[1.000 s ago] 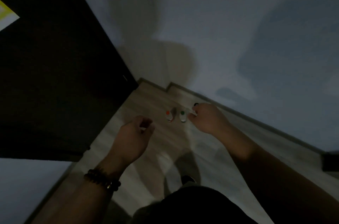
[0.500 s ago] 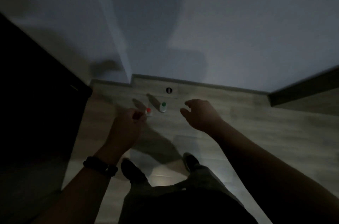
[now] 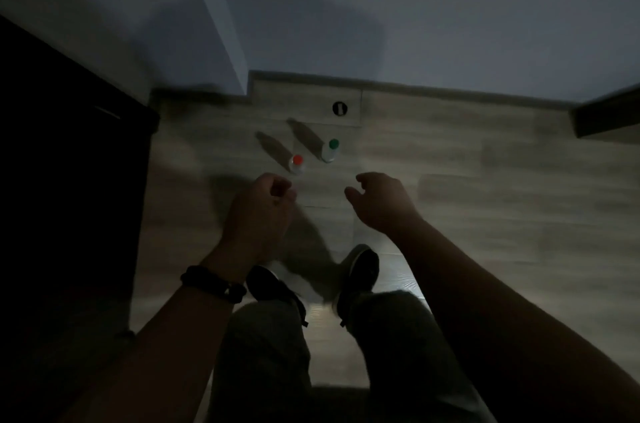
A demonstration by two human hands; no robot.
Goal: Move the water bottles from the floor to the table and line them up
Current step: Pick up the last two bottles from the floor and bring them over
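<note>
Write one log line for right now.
stage: pre-grasp | left hand: curled, near red-capped bottle | right hand: open, near green-capped bottle | both bottles: upright on floor

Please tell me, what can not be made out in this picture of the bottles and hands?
Head view, dim light:
Red-capped bottle and green-capped bottle: seen from above, labels and fill level hidden.
Left hand: curled fingers hide whether it holds anything.
Round dark object on the floor: too small to identify.
Dark furniture at left: details lost in darkness.
</note>
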